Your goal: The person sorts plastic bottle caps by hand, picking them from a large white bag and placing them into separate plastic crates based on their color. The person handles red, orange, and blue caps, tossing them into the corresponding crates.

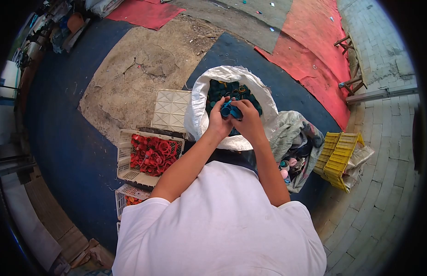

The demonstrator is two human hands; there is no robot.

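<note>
Both my hands meet over the mouth of a white woven sack, which holds many dark green and teal plastic pieces and a few yellow ones. Between my fingers is a blue plastic piece with a ring-shaped part. My left hand is closed round its left side. From the right, my right hand grips the same piece, its fingers bent over it. The palms partly hide the piece's lower edge.
Left of the sack, a crate holds red plastic pieces, with another crate below it. A pale crate lies behind. At right are a grey-green bag with mixed items, yellow crates and a wooden stool.
</note>
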